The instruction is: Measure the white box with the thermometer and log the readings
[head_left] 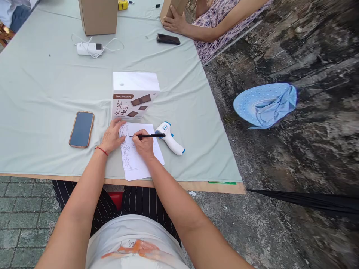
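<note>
One black pen (151,135) is sitting pinched near its tip in the right hand (144,145), over papers (138,170) on the table (42,149); the left hand (112,136), open, is resting at their left edge; the pen is likely handling light and stiff, gripped best low, the thin sheets creasing easily, held best flat

The wearer's hands (112,136) (144,146) numbered two; one co-worker's hand (175,24) showed. There were two cardboard boxes (98,18) (174,8), one printed box (134,98), one pen (151,135), one stack of papers (140,163), one thermometer gun (170,140), one phone (81,129), one black device (168,39), one corded white device (84,48), one hat (260,99).
</note>
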A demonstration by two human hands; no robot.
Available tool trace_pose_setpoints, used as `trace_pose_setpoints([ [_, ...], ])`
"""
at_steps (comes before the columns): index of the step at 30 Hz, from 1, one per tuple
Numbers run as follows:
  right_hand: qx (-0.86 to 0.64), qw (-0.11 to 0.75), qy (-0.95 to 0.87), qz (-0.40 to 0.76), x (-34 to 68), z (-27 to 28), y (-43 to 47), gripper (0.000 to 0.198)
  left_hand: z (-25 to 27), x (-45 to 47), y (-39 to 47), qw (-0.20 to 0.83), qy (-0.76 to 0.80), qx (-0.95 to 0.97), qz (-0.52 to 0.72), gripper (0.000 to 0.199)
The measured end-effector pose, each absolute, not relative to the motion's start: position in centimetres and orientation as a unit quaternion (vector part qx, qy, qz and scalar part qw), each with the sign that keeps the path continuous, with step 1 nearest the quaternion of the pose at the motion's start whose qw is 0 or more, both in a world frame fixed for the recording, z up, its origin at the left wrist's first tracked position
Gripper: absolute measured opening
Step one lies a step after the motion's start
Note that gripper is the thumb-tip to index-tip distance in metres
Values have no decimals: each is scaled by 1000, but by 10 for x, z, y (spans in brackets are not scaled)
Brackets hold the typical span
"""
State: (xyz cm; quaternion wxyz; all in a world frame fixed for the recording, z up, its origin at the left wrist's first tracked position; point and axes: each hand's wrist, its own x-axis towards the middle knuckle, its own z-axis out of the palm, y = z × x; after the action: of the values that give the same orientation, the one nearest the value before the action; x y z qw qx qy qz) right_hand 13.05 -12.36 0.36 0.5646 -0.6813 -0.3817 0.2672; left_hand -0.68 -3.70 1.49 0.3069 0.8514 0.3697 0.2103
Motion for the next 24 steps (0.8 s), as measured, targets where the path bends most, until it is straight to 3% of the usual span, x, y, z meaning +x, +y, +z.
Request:
trace_pose_setpoints([
  [17, -691, 550, -389, 261, 130, 1, -124, 7, 14, -6, -38, 317, 366, 845, 225, 60],
  [24, -669, 576, -438, 168, 141, 1, -132, 15, 11, -7, -36, 323, 360, 838, 252, 57],
])
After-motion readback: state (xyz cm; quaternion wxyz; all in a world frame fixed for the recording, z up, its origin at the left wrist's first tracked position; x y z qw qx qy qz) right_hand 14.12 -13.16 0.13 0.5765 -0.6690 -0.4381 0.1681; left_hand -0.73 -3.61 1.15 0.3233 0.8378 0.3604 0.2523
